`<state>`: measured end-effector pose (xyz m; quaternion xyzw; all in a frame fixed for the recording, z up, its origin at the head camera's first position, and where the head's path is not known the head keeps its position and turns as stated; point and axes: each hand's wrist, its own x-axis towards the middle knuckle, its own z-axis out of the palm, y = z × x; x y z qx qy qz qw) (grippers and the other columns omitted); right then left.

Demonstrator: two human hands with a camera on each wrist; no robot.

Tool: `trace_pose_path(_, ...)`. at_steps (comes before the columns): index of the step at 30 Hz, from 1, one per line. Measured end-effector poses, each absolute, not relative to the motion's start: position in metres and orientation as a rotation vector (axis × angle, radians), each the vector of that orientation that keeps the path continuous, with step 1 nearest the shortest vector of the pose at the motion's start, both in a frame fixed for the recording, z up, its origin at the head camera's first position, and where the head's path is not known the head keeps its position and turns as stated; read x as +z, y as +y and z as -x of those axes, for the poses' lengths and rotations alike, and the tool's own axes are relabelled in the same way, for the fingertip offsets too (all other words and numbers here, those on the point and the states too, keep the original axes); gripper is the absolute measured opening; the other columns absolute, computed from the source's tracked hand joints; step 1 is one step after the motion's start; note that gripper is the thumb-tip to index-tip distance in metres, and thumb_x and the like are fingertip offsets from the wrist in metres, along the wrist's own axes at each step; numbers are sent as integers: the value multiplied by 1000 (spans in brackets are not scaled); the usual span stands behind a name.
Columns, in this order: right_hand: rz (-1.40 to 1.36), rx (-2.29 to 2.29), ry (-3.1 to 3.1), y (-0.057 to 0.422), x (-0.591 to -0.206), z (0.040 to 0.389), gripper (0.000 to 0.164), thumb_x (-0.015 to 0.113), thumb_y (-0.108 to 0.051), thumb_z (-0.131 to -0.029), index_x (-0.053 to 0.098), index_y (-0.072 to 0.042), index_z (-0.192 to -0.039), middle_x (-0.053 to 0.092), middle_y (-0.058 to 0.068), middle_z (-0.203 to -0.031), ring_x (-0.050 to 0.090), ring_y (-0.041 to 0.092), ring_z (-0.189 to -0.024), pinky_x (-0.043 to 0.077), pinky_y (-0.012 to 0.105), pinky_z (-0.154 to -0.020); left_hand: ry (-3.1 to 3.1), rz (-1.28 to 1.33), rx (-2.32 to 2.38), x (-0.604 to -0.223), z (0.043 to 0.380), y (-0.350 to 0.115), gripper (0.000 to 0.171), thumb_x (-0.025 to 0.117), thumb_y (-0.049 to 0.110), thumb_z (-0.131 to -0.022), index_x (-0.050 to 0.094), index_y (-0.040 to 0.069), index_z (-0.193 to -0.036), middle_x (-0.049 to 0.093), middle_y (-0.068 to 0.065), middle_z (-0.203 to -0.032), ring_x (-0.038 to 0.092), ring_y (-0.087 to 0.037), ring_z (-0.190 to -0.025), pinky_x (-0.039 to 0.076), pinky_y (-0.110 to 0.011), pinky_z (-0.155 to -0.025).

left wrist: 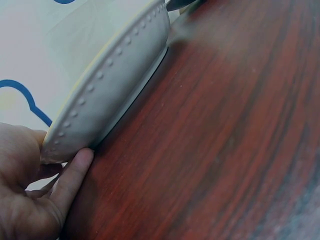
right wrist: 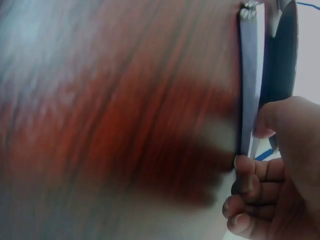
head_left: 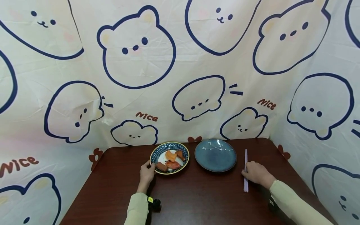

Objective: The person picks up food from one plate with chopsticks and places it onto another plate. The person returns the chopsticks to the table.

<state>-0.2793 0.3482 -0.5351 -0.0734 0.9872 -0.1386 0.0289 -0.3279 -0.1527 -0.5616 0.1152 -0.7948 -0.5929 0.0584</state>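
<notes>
My left hand grips the near-left rim of a patterned dish with a yellow edge. Several pieces of food in orange, red, brown and white lie in that dish. In the left wrist view, the dish's pale, beaded underside shows, with fingers at its lower edge. My right hand pinches a pair of light purple chopsticks around their middle, low over the table. In the right wrist view, thumb and index finger meet at the chopsticks, whose ends carry a silvery decoration.
Between the dish and the chopsticks sits a blue plate with a white blossom pattern, at the back of the dark brown table. Behind and at both sides hangs a pale cloth printed with cartoon bears.
</notes>
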Motion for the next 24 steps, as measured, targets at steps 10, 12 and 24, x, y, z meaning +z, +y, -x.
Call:
trace_pose_path(10, 218, -414, 3026, 363, -529, 280, 28, 63, -16, -92, 50, -9, -68, 50, 4, -61, 51, 14, -50, 42, 29, -48, -2411, -343, -1793, -561, 328, -153, 50, 49, 14, -105, 44, -7, -149, 57, -32, -135, 68, -30, -104, 61, -29, -74)
trace_pose_path(12, 214, -415, 3024, 367, -529, 281, 26, 62, -16, -92, 50, -9, -70, 49, 5, -63, 51, 15, -51, 42, 30, -48, -2412, -342, -1793, -561, 328, -153, 50, 49, 14, -105, 44, -8, -149, 57, -32, -135, 68, -31, -104, 61, -30, -75)
trace_pose_path(24, 218, -439, 3014, 374, -529, 282, 25, 63, -17, -94, 52, -9, -73, 50, 5, -64, 50, 16, -51, 42, 30, -48, -2409, -330, -1801, -561, 328, -153, 49, 48, 14, -105, 45, -8, -148, 58, -32, -134, 68, -31, -105, 62, -32, -76)
